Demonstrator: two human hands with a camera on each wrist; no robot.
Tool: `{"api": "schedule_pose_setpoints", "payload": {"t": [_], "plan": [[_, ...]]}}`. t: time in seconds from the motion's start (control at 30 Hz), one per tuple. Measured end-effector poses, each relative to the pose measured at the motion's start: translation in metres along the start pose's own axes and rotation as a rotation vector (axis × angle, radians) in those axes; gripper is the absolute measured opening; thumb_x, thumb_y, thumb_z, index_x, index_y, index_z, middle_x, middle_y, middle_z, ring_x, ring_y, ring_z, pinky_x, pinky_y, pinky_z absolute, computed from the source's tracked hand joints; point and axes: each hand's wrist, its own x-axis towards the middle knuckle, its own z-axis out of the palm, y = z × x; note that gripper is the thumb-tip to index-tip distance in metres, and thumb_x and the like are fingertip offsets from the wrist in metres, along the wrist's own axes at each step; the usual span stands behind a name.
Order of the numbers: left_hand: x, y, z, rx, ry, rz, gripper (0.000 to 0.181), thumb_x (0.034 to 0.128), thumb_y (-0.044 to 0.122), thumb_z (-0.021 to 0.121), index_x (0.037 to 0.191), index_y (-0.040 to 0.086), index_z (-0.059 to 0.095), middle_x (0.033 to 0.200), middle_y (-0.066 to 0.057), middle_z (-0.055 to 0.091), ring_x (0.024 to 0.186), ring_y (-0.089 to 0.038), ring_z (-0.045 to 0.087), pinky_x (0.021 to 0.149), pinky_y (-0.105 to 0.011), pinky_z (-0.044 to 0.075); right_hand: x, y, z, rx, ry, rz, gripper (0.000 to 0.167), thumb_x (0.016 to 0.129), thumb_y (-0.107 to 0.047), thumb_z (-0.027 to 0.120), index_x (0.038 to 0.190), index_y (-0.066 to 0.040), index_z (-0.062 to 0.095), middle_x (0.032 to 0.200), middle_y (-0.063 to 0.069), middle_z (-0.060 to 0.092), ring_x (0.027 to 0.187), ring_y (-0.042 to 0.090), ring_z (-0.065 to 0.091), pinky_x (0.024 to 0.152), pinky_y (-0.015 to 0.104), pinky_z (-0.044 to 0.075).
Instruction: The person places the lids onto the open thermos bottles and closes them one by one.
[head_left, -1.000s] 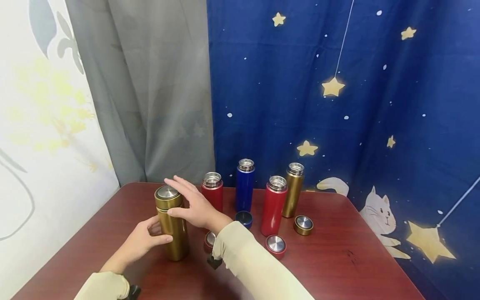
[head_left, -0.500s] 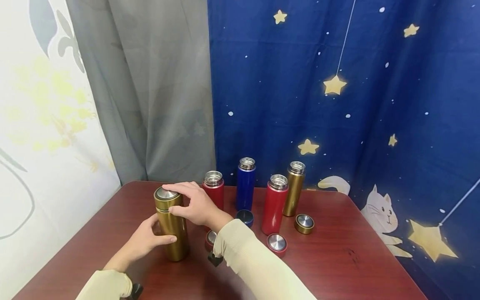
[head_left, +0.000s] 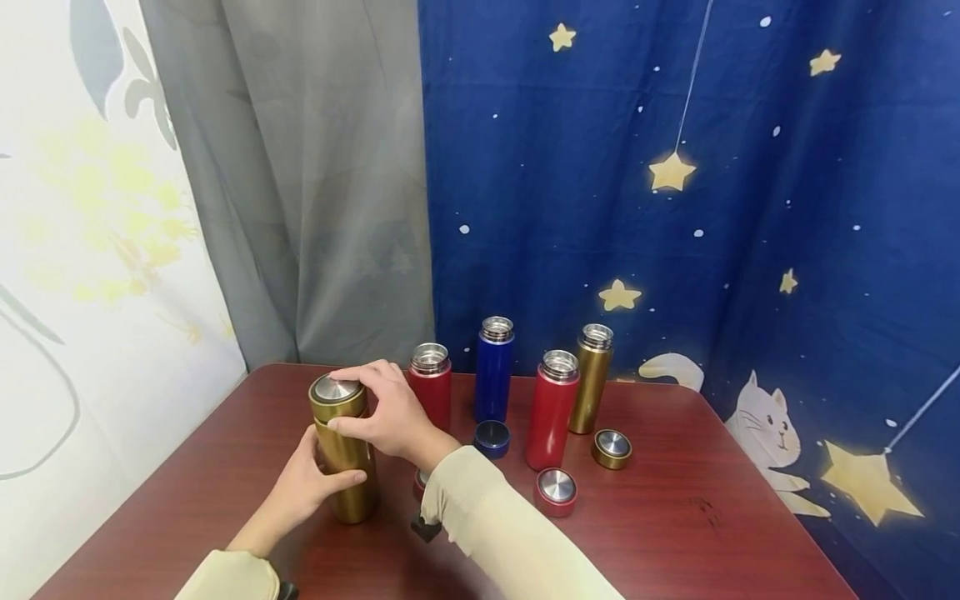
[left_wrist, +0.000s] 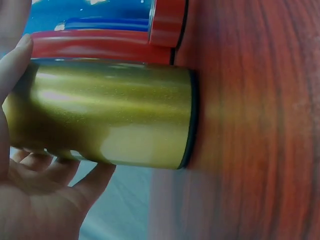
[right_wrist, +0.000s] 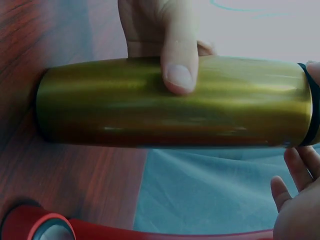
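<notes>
A wide gold thermos bottle [head_left: 347, 454] stands upright on the table at left, its steel-topped gold lid [head_left: 335, 396] seated on it. My left hand [head_left: 296, 483] grips the body from the left, thumb across the near side and fingers behind it, as the right wrist view also shows. At the top, my right hand [head_left: 390, 412] holds the lid with its thumb at the lower rim and its fingers over the far side and top. Some right fingertips are hidden behind the lid. In the left wrist view the gold bottle [left_wrist: 110, 115] rests its dark base on the wood.
Behind and to the right on the red-brown table [head_left: 660, 533] stand lidless bottles: a red one [head_left: 431, 396], a blue one [head_left: 492, 379], another red one [head_left: 551, 421] and a slim gold one [head_left: 590, 387]. Loose lids lie before them: blue [head_left: 491, 439], red [head_left: 556, 492], gold [head_left: 612, 448].
My right fingers have come down from above the lid and now curl onto it. My left hand has closed further round the body, its thumb sliding right. The bottle stays in place.
</notes>
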Motion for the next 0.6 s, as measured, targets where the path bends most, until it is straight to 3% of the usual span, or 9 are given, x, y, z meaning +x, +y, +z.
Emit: {"api": "schedule_pose_setpoints", "payload": {"t": [0.17, 0.27, 0.43, 0.6], "plan": [[-0.001, -0.001, 0.000, 0.017, -0.010, 0.028, 0.080, 0.0774, 0.019, 0.083, 0.138, 0.002, 0.034, 0.121, -0.017, 0.057, 0.100, -0.026, 0.061, 0.076, -0.030, 0.053, 0.001, -0.006, 0.006, -0.064, 0.055, 0.045, 0.055, 0.074, -0.039, 0.083, 0.121, -0.023, 0.060, 0.109, -0.005, 0.056, 0.100, 0.007, 0.044, 0.082, 0.016, 0.039], [0.000, 0.000, -0.002, 0.031, -0.028, 0.039, 0.079, 0.0772, 0.020, 0.084, 0.138, 0.003, 0.037, 0.120, -0.015, 0.059, 0.097, -0.024, 0.062, 0.075, -0.030, 0.053, 0.002, -0.010, 0.006, -0.061, 0.024, 0.083, 0.059, 0.075, -0.040, 0.082, 0.123, -0.020, 0.053, 0.114, -0.004, 0.056, 0.104, 0.009, 0.046, 0.083, 0.014, 0.040], [0.002, -0.002, -0.007, 0.018, -0.098, 0.043, 0.074, 0.0780, 0.021, 0.083, 0.136, 0.000, 0.041, 0.117, -0.015, 0.061, 0.095, -0.021, 0.065, 0.075, -0.030, 0.054, 0.002, -0.010, 0.001, 0.108, -0.111, 0.098, 0.063, 0.083, -0.025, 0.072, 0.139, -0.021, 0.044, 0.138, -0.004, 0.048, 0.126, 0.009, 0.040, 0.099, 0.024, 0.039], [0.008, -0.007, -0.019, 0.017, -0.193, 0.107, 0.063, 0.0795, 0.016, 0.081, 0.128, -0.004, 0.047, 0.111, -0.015, 0.064, 0.093, -0.016, 0.066, 0.077, -0.030, 0.054, 0.002, -0.002, -0.005, 0.241, -0.176, 0.041, 0.059, 0.081, -0.012, 0.057, 0.139, -0.019, 0.053, 0.147, -0.004, 0.045, 0.134, 0.007, 0.035, 0.108, 0.032, 0.032]]}}
